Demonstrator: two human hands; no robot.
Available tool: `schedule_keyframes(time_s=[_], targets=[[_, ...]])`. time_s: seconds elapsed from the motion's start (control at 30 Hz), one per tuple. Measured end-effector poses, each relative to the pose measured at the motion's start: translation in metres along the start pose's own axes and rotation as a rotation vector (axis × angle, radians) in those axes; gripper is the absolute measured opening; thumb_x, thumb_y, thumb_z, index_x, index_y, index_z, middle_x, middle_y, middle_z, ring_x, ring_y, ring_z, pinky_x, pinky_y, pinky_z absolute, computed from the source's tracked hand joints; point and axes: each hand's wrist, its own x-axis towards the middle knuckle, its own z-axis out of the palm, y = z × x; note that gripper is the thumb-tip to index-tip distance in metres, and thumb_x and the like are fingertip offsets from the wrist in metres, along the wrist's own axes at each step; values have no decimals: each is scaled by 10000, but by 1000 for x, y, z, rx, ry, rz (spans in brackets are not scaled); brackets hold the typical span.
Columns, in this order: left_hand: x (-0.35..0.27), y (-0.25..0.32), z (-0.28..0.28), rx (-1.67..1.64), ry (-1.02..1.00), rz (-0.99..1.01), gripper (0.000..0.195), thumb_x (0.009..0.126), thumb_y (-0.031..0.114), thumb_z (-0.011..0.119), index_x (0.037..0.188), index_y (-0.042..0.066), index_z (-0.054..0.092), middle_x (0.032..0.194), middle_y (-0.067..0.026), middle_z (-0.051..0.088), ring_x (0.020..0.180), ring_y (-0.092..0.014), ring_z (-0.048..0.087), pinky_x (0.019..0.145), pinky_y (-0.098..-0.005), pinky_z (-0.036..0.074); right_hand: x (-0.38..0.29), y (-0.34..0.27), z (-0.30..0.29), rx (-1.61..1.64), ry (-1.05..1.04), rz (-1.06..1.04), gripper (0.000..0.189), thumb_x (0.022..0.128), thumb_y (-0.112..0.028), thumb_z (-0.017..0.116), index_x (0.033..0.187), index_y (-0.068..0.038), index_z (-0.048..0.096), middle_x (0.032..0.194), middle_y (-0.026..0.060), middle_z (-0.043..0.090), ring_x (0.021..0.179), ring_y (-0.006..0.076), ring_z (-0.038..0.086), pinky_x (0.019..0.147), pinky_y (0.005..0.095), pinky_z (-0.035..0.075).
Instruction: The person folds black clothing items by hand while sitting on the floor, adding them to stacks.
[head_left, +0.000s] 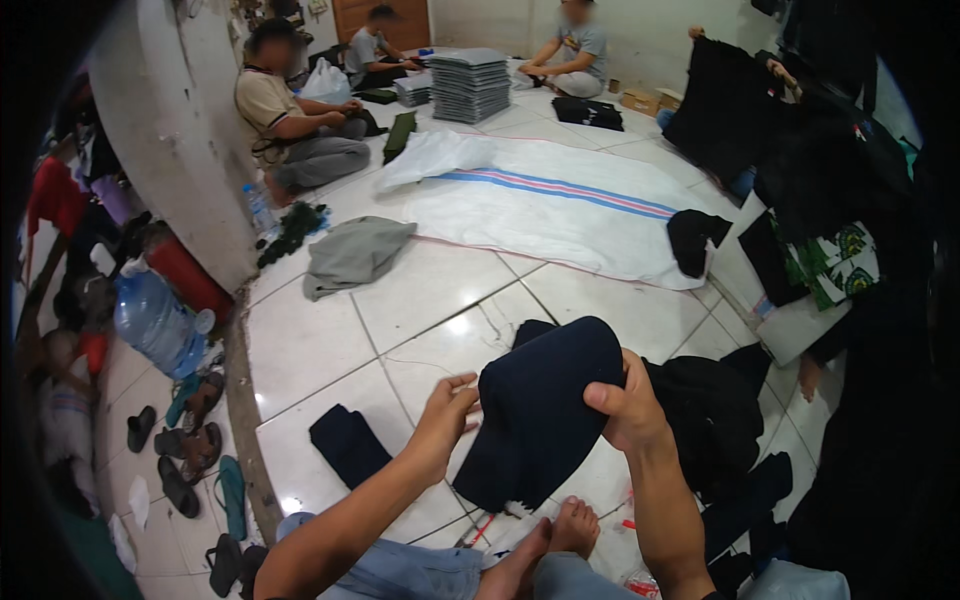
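A folded dark navy cloth (544, 405) is held up over the tiled floor, in front of my bare feet. My right hand (634, 409) grips its right edge, thumb on the near face and fingers behind. At the cloth's left edge is my left hand (450, 405), its fingers spread and their tips partly hidden; whether they pinch the fabric is unclear. Another folded navy cloth (349, 442) lies on the floor to the left. More dark cloth shows just behind the held piece. A heap of black fabric (705, 420) lies right of my right forearm.
Ahead stretches a white woven sack (540, 225) with a grey cloth (356, 255) beside it. A tall stack of grey packages (471, 86) stands farther back. Several people sit around the room. Sandals (199, 450) and a large water bottle (157, 319) are at the left.
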Motion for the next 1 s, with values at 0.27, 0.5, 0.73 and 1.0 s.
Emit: schedule_keyframes(time_s=[0.27,0.5,0.73,1.0], targets=[[-49,107,41,962,-334,1399,755,803,55,777,1514,153,541,1547,-208,535,1305,-372,642,1045,-416,571,-9,-40,-3,-7,24,-23,598,839,-219,871,1298,73,622,1142,148,737,1005,199,743,895,333,619],[-57,157,67,1105,-237,1591,436,888,32,664,1314,117,705,1352,-176,704,1102,-316,754,846,-371,637,9,-66,6,-123,-9,-136,662,870,-287,908,1340,74,614,1173,127,731,1046,181,727,918,315,606],[-66,174,75,1001,-164,1564,680,655,-166,643,1271,98,758,1293,-139,758,1111,-317,766,900,-356,640,21,-76,18,-369,143,-393,725,839,-438,908,1288,58,628,1136,100,731,1015,153,707,912,280,583],[-71,178,84,901,-165,1678,618,663,-179,658,1211,75,786,1265,-152,769,1085,-307,779,890,-353,644,23,-60,31,-393,279,-692,698,867,-459,876,1295,7,582,1135,69,705,1013,135,687,910,269,555]])
